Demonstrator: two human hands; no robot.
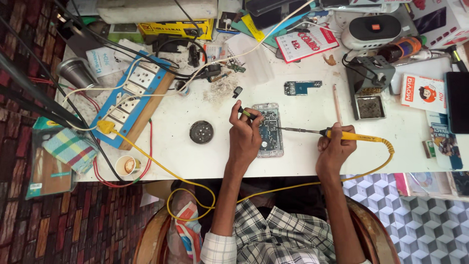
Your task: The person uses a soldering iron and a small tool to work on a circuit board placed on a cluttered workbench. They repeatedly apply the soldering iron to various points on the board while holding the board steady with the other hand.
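Head view: right hand [336, 146] grips slim yellow soldering iron [342, 135] over opened phone [269, 130].

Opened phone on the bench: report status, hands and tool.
Left hand pinching tweezers over opened phone. Right hand gripping yellow soldering iron, tip on board. Nothing blocking.

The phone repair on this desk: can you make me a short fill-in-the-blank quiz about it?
1. The right hand holds a soldering iron with a ____ handle.
2. The iron's tip touches the opened ____, steadied by the left hand.
3. Left of the phone lies a round, dark ____.

Missing words: yellow; phone; tin
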